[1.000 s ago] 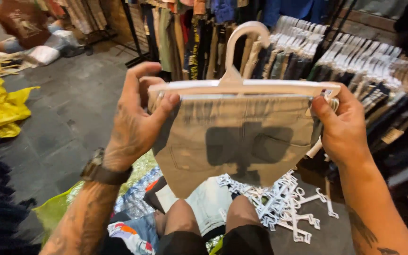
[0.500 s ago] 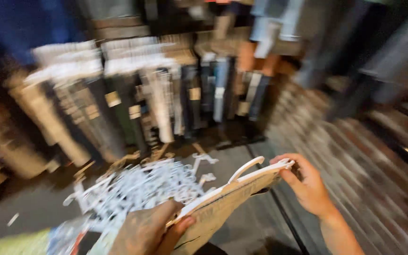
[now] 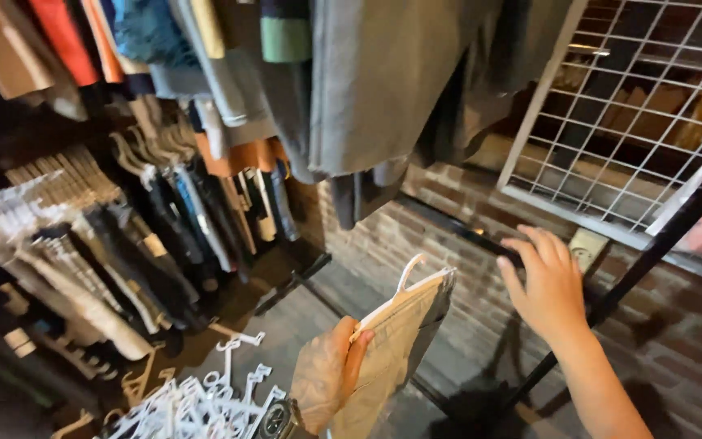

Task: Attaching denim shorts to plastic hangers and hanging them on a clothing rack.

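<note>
Tan shorts on a white hanger, held beside a clothes rail
Left hand (image 3: 327,382) grips the tan shorts (image 3: 396,349) on their white hanger (image 3: 409,280); right hand (image 3: 548,280) hovers open near the black rail (image 3: 652,248)

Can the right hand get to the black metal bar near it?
Probably yes. The right hand is open, holds nothing, and hovers beside the slanted black metal bar, with nothing between them. The left hand holds the beige shorts on a white plastic hanger.

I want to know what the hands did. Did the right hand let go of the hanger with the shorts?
Yes. The right hand is off the hanger and reaches toward the black rack pole; only the left hand holds the tan shorts.
</note>
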